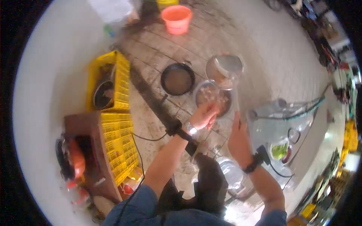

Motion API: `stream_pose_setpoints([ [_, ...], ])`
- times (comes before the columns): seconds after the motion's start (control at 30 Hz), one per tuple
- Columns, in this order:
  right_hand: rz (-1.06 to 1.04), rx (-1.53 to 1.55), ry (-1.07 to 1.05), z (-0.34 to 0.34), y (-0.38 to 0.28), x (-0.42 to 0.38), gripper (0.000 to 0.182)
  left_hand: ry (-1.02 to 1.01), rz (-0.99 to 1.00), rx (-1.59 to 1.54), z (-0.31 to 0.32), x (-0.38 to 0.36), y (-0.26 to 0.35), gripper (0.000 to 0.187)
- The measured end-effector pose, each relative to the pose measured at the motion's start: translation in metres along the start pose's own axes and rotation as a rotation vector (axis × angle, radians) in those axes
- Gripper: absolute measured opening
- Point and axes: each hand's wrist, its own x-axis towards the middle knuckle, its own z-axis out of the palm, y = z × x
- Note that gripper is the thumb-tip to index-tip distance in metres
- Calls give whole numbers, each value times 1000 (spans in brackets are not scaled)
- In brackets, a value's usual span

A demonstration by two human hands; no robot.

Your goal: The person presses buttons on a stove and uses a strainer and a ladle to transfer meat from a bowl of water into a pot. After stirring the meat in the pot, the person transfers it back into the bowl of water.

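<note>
My right hand is closed round the handle of a long-handled metal ladle, whose round shiny head is blurred and hangs over a metal basin. My left hand, fingers curled together, is at the near edge of a second basin that holds pinkish pieces, perhaps meat. Whatever those fingers hold, if anything, is hidden. Left of the basins a dark round pan with brownish liquid sits on the tiled floor.
Yellow crates and a brown cabinet stand at left. An orange bucket is at the back. To the right, a bowl of green vegetables lies near a glassy table. Cables run from both wrists.
</note>
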Motion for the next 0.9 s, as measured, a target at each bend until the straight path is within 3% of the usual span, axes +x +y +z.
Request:
stream_pose_setpoints([
  [0.07, -139, -16, 46, -36, -38, -22, 79, 71, 59, 17, 1, -52, 49, 26],
  [0.17, -239, -48, -55, -88, -112, -48, 77, 191, 158, -12, 5, -137, 115, 26],
  [0.2, -371, -143, 23, -92, -128, -59, 80, 276, 204, -26, 3, -169, 131, 26],
  [0.33, -727, -168, -3, -119, -253, -101, 82, 581, 352, 21, -6, -323, 184, 26],
  [0.43, -975, -189, 14, -95, -336, -128, 78, 794, 371, -8, -33, -432, 175, 26],
  [0.53, -1158, -99, -230, -62, -417, -158, 76, 1127, 271, 79, -54, -533, 159, 27],
  [0.57, -1219, -18, -297, -36, -440, -163, 75, 1162, 357, -43, -61, -564, 154, 26],
  [0.63, -1261, -24, -394, 22, -483, -173, 76, 1342, 228, -77, -75, -619, 158, 25],
  [0.7, -1351, -60, -414, 50, -535, -190, 80, 1369, 311, -121, -100, -667, 146, 25],
  [0.77, -1340, 19, -545, 76, -576, -201, 84, 1490, 62, 72, -120, -709, 153, 25],
  [0.8, -1355, 75, -570, 99, -589, -201, 84, 1497, 59, 66, -131, -722, 155, 25],
  [0.87, -1373, 130, -602, 135, -611, -199, 84, 1580, -224, 146, -154, -744, 159, 27],
  [0.9, -1324, 221, -676, 144, -620, -198, 78, 1583, -224, 140, -166, -751, 161, 27],
])
